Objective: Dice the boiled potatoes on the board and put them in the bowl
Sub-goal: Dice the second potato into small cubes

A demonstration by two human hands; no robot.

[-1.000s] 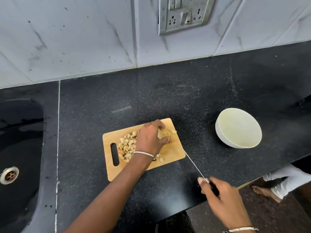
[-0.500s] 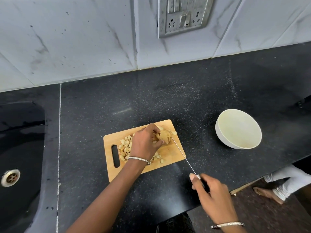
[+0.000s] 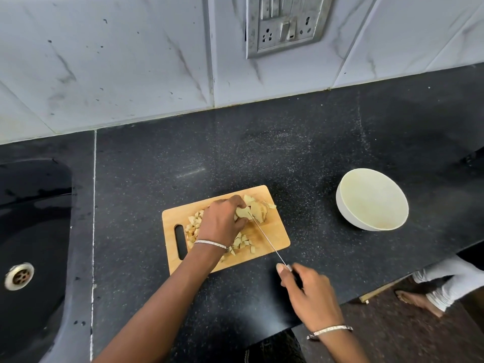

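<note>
Centrally, the left hand (image 3: 222,224) curls its fingers (image 3: 237,201) over the potato (image 3: 258,212) at the board's (image 3: 275,237) upper right; diced pieces (image 3: 193,226) lie beside the wrist. The right hand (image 3: 306,292) grips the knife (image 3: 265,235), its blade touching the potato. The bowl (image 3: 348,216) sits on the desk (image 3: 301,158), well to the right.

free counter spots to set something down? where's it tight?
Free: black speckled countertop behind the wooden cutting board up to the tiled wall; between board and white round bowl; between black sink and board. Tight: the board, under diced potato, left hand holding a potato chunk, steel knife in the right hand.
</note>
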